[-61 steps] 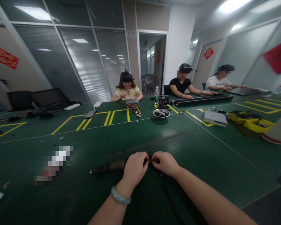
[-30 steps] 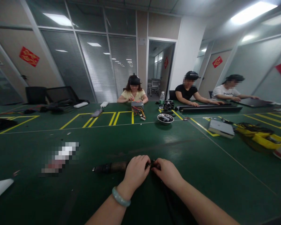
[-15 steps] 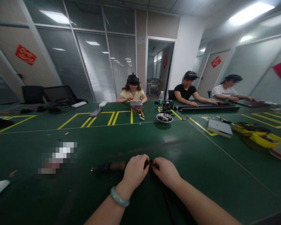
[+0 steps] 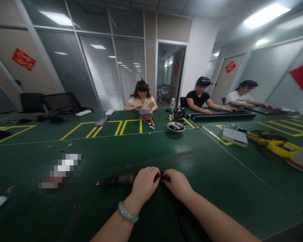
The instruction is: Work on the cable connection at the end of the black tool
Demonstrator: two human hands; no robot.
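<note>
A dark electric screwdriver (image 4: pixel 120 180) with a small bright tip lies on the green table, its tip pointing left. My left hand (image 4: pixel 146 181), with a pale green bangle at the wrist, is closed around its right-hand end. Close beside it, my right hand (image 4: pixel 175 181) has its fingers pinched on the end of a black cable (image 4: pixel 178 213), which runs down toward me past my right forearm. The two sets of fingertips almost meet, and between them a small dark part shows. Whether the cable and the screwdriver are joined is hidden by my fingers.
A metal bowl (image 4: pixel 176 127) of dark parts stands ahead. To the right lie a white box (image 4: pixel 234 137) and a yellow tray (image 4: pixel 282 149). A blurred-out item (image 4: pixel 63 171) lies left. Across the table, one person (image 4: pixel 141 99) handles a wired metal box; two others (image 4: pixel 202 99) work at right.
The whole view has shifted slightly. Both hands keep nearly the same hold, with the right fingers still pinched close to the left hand.
</note>
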